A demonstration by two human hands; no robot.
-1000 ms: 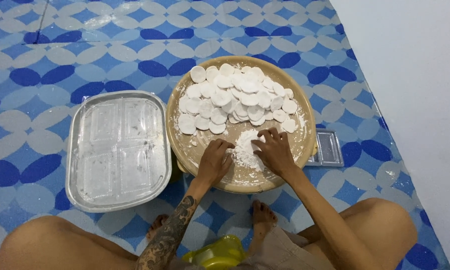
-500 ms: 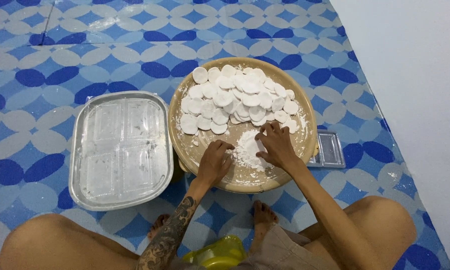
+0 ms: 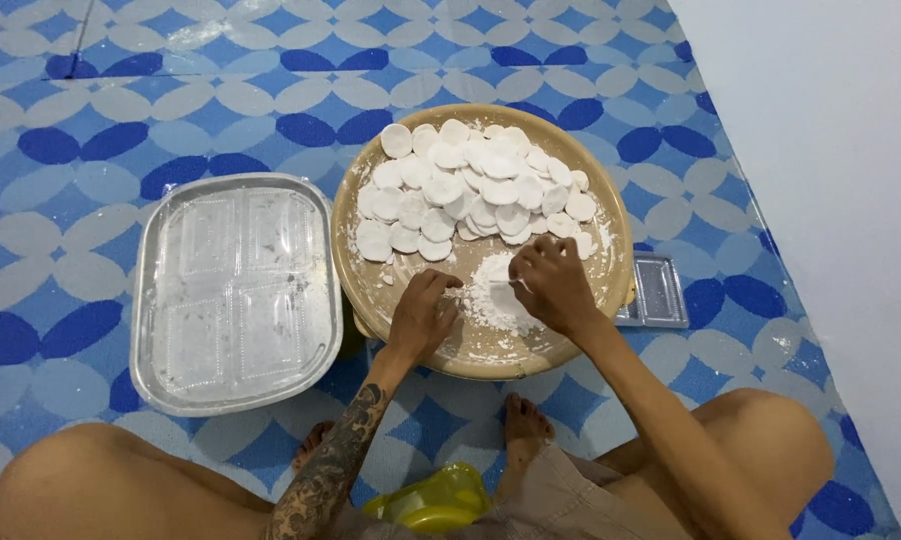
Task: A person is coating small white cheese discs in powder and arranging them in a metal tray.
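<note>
**Hands at flour pile on round tray**

Left hand [image 3: 423,315] is curled, fingertips pressed into the flour pile [image 3: 493,295] on the round tray [image 3: 371,300]. Right hand [image 3: 554,283] is pinched on something small above it; unclear what. White discs [image 3: 471,190] are stacked at the tray's far side.

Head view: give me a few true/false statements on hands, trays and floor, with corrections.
1. Both hands work at a flour pile on the round tan tray. True; left hand, right hand.
2. The white dough discs lie in the metal tray. False: they lie on the far part of the round tan tray.
3. The metal tray sits to the left of the round tray. True.
4. The floor is plain grey. False: it has a blue and white pattern.
5. The left forearm is tattooed. True.
</note>
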